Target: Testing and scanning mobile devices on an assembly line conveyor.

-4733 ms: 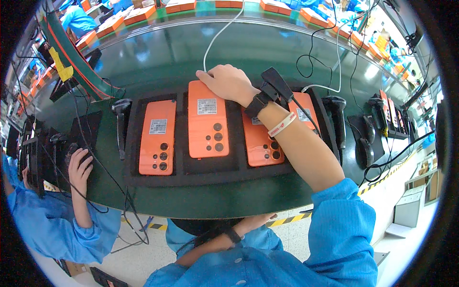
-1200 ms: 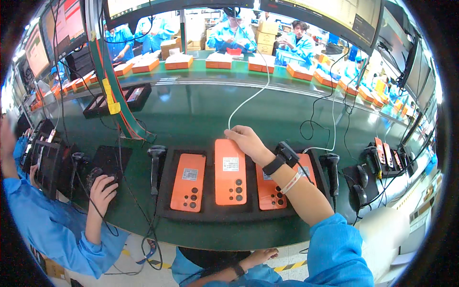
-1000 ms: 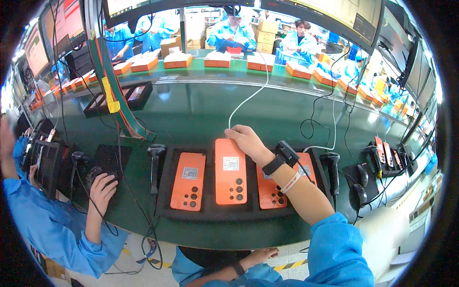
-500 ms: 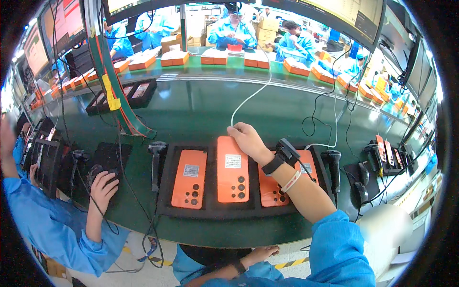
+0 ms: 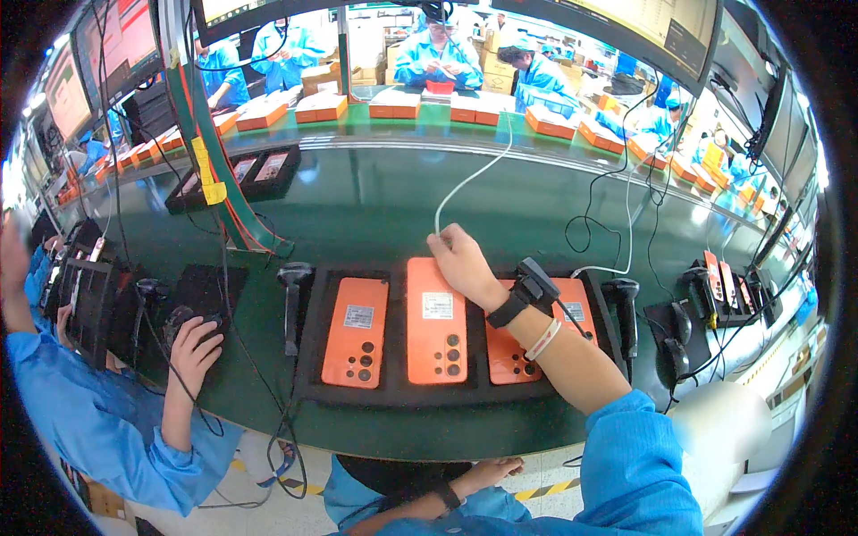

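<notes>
My right hand [image 5: 462,261] reaches over the foam tray and pinches the end of a white cable [image 5: 474,176] at the top edge of the middle orange phone [image 5: 436,350]. That phone lies back up, with a white label and several camera lenses. On its left is a second orange phone [image 5: 354,339] in the black foam tray [image 5: 402,394]. A third orange phone [image 5: 514,362], on the right, is partly covered by my forearm and a black device with a lead [image 5: 536,282]. Low, beyond the table's near edge, my left hand [image 5: 490,473] is loosely curled, with nothing visible in it.
Handheld scanners [image 5: 291,304] [image 5: 621,313] stand either side of the tray. At left, a co-worker's hand [image 5: 193,353] rests on a black mouse. Orange boxes [image 5: 394,105] line the far conveyor. Loose cables hang from above; a green post [image 5: 201,143] rises left of centre.
The middle phone has shifted very slightly toward me, with my right hand still at its top edge. Boxes on the far conveyor have moved slightly left. One person across has changed posture.
</notes>
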{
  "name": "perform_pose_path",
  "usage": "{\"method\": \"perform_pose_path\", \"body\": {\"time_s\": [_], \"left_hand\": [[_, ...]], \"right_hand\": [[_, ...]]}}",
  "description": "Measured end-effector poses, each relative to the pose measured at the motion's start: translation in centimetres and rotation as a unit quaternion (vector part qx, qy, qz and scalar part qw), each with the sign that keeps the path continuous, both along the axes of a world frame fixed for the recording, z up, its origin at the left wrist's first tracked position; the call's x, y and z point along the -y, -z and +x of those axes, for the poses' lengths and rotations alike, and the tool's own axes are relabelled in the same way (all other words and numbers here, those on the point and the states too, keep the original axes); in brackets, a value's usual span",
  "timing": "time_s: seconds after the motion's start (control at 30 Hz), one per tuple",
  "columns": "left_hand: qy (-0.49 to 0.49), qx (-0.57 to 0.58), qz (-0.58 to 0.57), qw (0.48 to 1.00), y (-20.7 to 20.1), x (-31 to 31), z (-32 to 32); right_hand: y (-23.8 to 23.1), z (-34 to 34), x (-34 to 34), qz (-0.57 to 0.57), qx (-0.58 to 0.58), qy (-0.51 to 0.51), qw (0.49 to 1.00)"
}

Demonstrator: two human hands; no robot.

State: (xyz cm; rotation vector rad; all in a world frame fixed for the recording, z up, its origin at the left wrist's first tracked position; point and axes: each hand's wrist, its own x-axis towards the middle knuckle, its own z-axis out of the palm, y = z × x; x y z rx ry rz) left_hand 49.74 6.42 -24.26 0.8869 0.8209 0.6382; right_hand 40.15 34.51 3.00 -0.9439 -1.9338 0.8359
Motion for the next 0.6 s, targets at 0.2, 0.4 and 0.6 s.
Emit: {"method": "perform_pose_path", "body": {"time_s": [0.2,0.4,0.6], "left_hand": [[0.014,-0.020,0.019,1.000,-1.4,-0.5,-0.4],[-0.002,0.050,0.066,0.997,0.3,-0.9,-0.2],[-0.016,0.012,0.142,0.990,1.2,-1.1,0.5]], "right_hand": [[-0.5,0.1,0.4,-0.029,0.013,0.004,0.999],[-1.8,0.8,0.0,0.149,-0.003,0.008,0.989],[-2.7,3.6,-3.6,0.198,0.350,0.270,0.875]]}}
